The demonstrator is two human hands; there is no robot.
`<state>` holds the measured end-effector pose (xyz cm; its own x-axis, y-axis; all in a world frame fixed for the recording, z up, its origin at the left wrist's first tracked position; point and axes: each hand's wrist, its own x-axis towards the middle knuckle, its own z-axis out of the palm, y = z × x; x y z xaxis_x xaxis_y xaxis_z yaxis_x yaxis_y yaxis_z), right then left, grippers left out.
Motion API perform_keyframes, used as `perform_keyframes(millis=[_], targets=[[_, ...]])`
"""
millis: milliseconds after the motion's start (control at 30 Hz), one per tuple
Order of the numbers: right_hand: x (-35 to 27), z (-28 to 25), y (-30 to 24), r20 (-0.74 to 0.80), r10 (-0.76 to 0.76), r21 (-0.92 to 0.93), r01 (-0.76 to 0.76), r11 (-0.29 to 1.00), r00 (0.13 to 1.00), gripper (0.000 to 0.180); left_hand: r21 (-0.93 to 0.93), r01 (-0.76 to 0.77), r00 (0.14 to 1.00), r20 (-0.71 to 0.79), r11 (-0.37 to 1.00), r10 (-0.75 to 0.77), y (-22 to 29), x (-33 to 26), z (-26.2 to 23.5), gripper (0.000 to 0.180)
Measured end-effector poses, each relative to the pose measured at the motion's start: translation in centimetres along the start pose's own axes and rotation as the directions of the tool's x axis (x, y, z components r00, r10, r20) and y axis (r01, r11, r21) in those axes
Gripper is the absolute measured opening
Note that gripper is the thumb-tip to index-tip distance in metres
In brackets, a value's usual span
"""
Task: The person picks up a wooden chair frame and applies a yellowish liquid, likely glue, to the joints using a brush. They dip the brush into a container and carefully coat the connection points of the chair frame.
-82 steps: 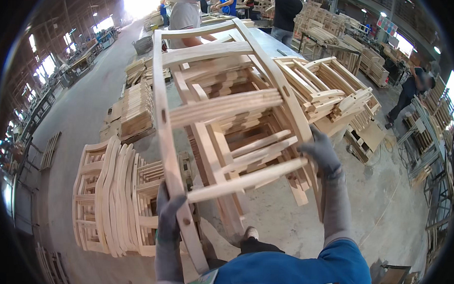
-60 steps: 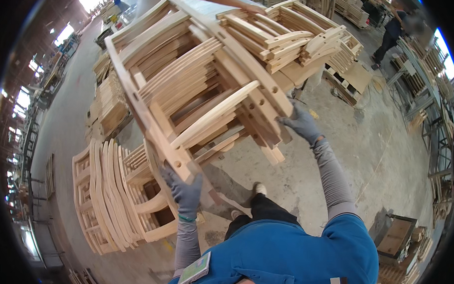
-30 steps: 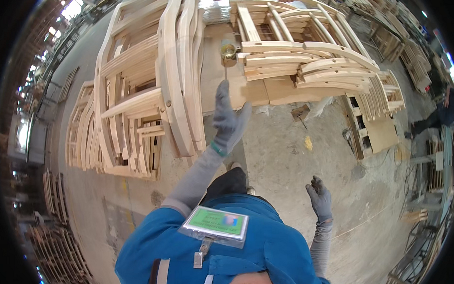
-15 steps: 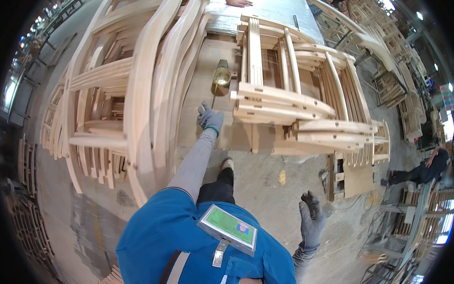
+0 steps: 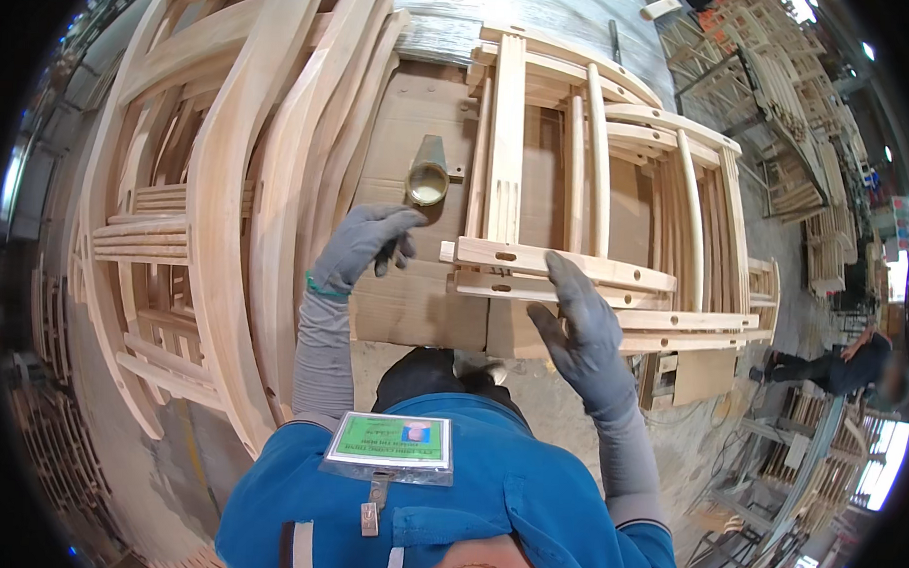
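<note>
Yellowish liquid in open tin [image 5: 427, 183], near left hand [image 5: 364, 243].

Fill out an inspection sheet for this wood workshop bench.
Surface: cardboard-covered bench, partly bare.
Job's things: flat stack of wooden chair frames; right hand on its front rail.
Clutter: small open tin on the cardboard.
Hands: left hand gloved, open above the cardboard, holding nothing; right gloved.
Cables: nothing seen.
Surroundings: upright chair frames at left; more frame stacks and another person at right.
</note>
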<state>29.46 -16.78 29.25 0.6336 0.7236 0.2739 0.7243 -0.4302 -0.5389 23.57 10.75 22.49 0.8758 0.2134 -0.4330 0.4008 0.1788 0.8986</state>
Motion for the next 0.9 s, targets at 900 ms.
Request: perform_keyframes(millis=[900], targets=[[-10.0,-4.1,4.6,-0.466,0.437,0.271,-0.346,0.898,0.770,0.031,0.300,-0.007,0.998,0.063,0.954,-0.012,-6.7,23.6,-5.3,0.041]])
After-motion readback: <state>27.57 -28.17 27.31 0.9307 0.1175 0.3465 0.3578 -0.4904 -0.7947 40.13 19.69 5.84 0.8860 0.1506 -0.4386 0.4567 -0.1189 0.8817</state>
